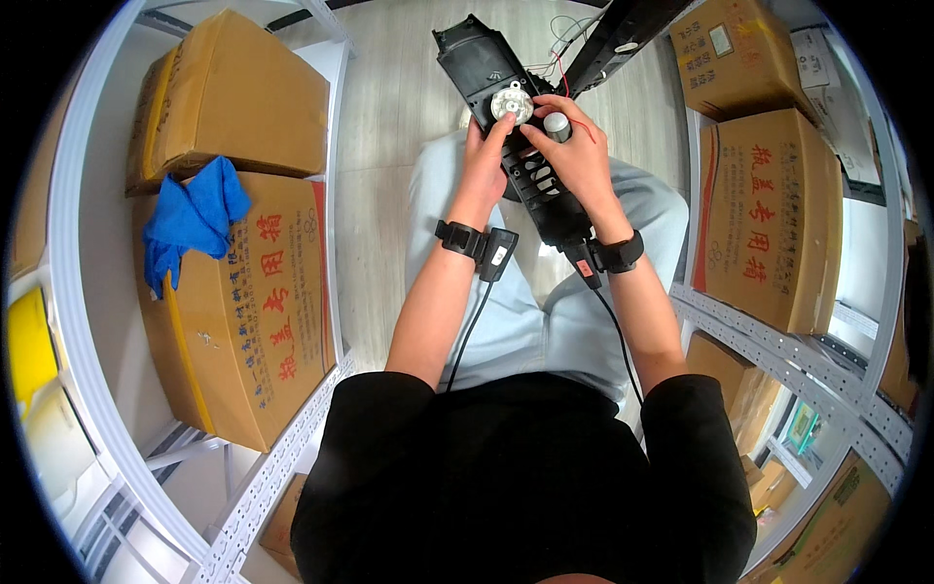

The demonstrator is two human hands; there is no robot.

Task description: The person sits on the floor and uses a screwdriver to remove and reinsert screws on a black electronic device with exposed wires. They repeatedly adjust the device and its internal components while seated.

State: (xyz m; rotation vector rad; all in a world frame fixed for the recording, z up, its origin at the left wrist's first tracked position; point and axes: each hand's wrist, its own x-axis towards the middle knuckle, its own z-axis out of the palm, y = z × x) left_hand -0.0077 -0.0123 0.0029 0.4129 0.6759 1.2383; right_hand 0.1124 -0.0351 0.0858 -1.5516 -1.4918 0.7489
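Observation:
A long black plastic housing [479,60] is held slantwise over my lap, its slotted lower end toward my right knee. My left hand [484,164] grips its left edge, the thumb on a round white plastic piece [507,95] lying on the housing. My right hand [581,161] is closed around a short silver cylinder [557,125], which looks like a small motor, between thumb and forefinger. Its fingertips reach the white piece's right side. A thin red wire runs over that hand. Whether cylinder and white piece are joined is hidden by the fingers.
Another long black part [623,41] with loose thin wires stands just beyond the housing. Shelves flank me, with cardboard boxes at left [255,292] and right [769,219]. A blue cloth [199,219] drapes over the left boxes. Cables hang from black bands on both wrists.

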